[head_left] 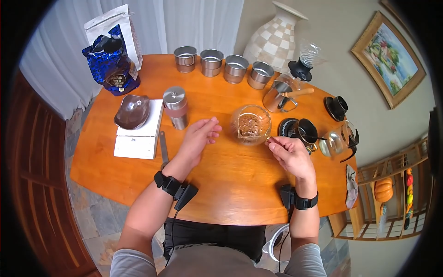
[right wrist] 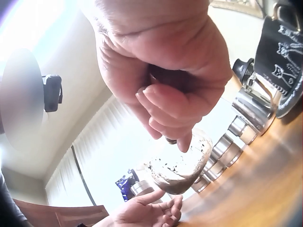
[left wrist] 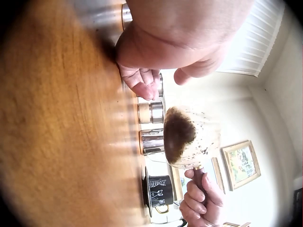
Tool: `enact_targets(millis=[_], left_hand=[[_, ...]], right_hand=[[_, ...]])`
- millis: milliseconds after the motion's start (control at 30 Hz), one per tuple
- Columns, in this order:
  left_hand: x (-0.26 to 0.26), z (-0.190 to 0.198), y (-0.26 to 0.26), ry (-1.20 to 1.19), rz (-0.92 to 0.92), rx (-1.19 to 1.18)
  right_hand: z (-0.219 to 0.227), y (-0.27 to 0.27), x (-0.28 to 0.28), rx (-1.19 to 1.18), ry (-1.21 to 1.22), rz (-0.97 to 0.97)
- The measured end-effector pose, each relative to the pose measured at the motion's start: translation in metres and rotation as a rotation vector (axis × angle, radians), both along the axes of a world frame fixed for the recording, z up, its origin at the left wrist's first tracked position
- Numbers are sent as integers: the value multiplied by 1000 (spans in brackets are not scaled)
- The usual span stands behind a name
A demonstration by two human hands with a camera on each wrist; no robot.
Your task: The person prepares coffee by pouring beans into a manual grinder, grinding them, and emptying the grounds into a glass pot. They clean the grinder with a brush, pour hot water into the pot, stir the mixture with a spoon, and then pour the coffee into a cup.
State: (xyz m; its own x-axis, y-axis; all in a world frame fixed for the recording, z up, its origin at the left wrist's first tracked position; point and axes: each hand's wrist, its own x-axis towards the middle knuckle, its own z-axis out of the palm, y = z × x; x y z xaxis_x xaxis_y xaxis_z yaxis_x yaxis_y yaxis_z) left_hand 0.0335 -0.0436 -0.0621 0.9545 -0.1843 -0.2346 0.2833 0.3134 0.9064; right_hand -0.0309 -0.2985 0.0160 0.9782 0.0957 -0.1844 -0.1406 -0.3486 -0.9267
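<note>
A clear round glass pot with a short dark side handle (left wrist: 203, 182) holds dark wet coffee grounds, and bits of ground cling to its wall. My right hand (head_left: 293, 157) grips that handle with curled fingers. In the left wrist view the pot (left wrist: 182, 137) shows raised above the tabletop. To its left, my left hand (head_left: 198, 138) hovers with loosely bent fingers and holds nothing. Just right of the pot, a black cup (head_left: 304, 128) with cat drawings stands on a black saucer. Nearest my left hand is a steel coffee grinder (head_left: 176, 108) with a brown band.
A brown bowl (head_left: 132, 112) sits on a white scale (head_left: 136, 146), beside a metal strip (head_left: 163, 147). Several steel cups (head_left: 236, 69) line the back. A steel pitcher (head_left: 278, 98), glass server (head_left: 334, 141), black dripper (head_left: 339, 107), cloth (head_left: 351, 187) and blue bag (head_left: 113, 69) surround the work area.
</note>
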Motion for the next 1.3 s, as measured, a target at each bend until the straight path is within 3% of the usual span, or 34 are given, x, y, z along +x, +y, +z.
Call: enact_targets(millis=[367,567,633,733,933,1067,1167,1233,1300], left_hand=[[-1,1,-1,4,7,24],[0,2,-2,20,13,37],[0,1,-2,20,13,31],[0,2,-2,15,10,41],[-1,3,-2,17,7,26],[-1,3,-1,19,7,23],[0,2,-1,24,7,18],[0,1,-1,23,-2,18],[-1,3,-1,20,7,20]], right_hand=[[-2,-4,2,-58,17,-25],[-2,-2,2,-33,3,89],[-10,-6,3,-161,-100,-17],[-12,-7,4,-257,-226,-15],[5,0,-2,-323,-175,35],[1,0,0,-279,-187,12],[0,-1,2,-221,-44,103],[2,3,0,-21,0,53],[1,-1,1,-16,13,40]])
